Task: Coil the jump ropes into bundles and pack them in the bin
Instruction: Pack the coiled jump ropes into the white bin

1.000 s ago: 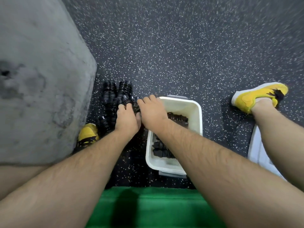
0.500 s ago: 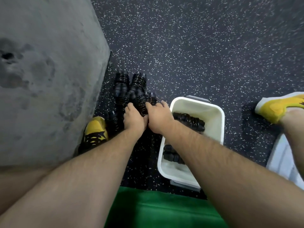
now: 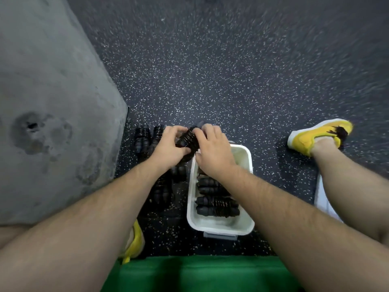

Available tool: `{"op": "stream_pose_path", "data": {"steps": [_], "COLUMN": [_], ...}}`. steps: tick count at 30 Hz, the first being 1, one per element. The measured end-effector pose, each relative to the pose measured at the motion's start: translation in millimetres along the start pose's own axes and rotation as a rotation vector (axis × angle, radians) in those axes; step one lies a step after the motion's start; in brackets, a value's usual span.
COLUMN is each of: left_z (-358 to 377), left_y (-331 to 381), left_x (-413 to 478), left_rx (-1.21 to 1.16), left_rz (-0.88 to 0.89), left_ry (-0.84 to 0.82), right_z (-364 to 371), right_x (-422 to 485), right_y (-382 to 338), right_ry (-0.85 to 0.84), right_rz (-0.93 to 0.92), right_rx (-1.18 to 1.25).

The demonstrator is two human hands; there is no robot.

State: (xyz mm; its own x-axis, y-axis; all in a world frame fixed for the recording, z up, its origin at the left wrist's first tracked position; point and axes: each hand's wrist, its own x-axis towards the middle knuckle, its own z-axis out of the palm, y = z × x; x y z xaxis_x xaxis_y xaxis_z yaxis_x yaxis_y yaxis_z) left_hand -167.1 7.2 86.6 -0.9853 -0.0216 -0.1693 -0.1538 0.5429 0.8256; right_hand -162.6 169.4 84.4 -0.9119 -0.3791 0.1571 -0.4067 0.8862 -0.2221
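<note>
Spreading across most of the view, the dark speckled floor (image 3: 231, 70) lies open beyond the hands and to the right of the bin, as far as a yellow shoe (image 3: 315, 135) near the right edge. A grey concrete block (image 3: 52, 102) closes off the left side, its corner coming close to the ropes on the floor. A green pad (image 3: 200, 275) runs along the near edge of the view.

The white bin (image 3: 221, 228) stands on the floor between the two forearms, its long sides running away from the person. The far part of it shows bare wall. Packed bundles (image 3: 216, 206) of coiled black rope lie crosswise in its near half, some partly hidden under the right forearm. Loose bundles (image 3: 143, 138) fill the narrow strip of floor between the block and the bin's left side.

Both arms reach forward, and the hands meet over the bin's far left corner. The left hand (image 3: 168, 146) and the right hand (image 3: 212, 152) each have their grip clamped on the held bundle (image 3: 189, 138), with fingers curled over it from either side. The bundle sits tilted between them.
</note>
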Motion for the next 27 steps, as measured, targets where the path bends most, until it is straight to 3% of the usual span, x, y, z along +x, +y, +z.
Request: {"op": "stream_pose_path", "data": {"steps": [5,10,17,21,27], "left_z": [17,49,85,105,117], "left_y": [18,12,-14,-31,-38], "left_x": [-20,-26,-26,-24,-18], "left_rx": [0.013,0.061,0.682,0.995,1.166], "left_rz": [0.049,0.054,0.286,0.274,0.243], "left_ry": [-0.146,-0.189,-0.275,-0.352,-0.432], "right_z": [-27,-12,37,64,79], "right_x": [-25,-51,-52,-43,-43], "right_y": [38,57,72,72,68], "right_ry": [-0.134,-0.272,-0.397,-0.427,-0.420], "right_rz": [-0.163,-0.074,0.084,0.144,0.216], "right_rx": [-0.123,-0.167,-0.186,-0.162,-0.172]}}
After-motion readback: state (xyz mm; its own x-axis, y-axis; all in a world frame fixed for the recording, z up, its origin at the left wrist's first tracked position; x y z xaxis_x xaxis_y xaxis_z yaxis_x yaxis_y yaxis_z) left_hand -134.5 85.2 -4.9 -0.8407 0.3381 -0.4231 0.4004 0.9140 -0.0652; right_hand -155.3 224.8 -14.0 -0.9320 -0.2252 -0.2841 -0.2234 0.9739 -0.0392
